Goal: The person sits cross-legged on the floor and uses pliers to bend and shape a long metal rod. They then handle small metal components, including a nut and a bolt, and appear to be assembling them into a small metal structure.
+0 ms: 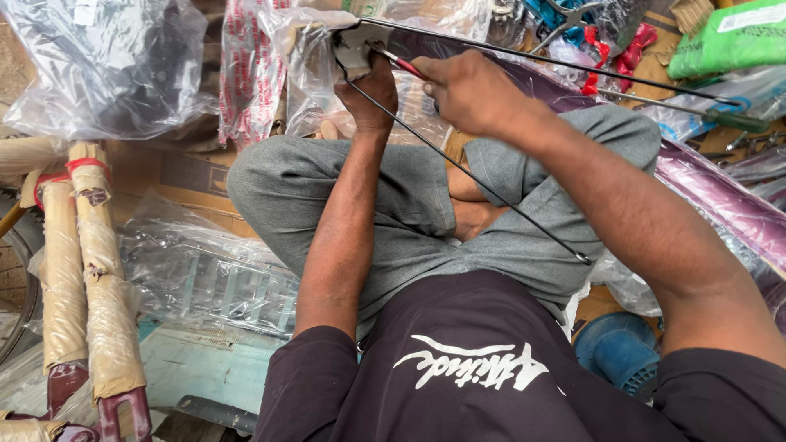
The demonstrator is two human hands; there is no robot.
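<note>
I sit cross-legged in grey trousers. My left hand (368,92) grips a plastic-wrapped metal part (354,42) held up in front of me. Thin black wire stays run from that part: one stay (483,184) slants down across my knee, another (573,67) stretches to the right. My right hand (465,88) holds a red-handled tool (403,64) whose tip meets the wrapped part just above my left hand.
Paper-wrapped maroon bicycle frame tubes (90,270) stand at the left. A plastic-bagged metal carrier rack (221,278) lies beside my knee. Purple wrapped tubes (720,196) run along the right. Clear bags (106,65), a green packet (729,37) and a blue object (618,352) surround me.
</note>
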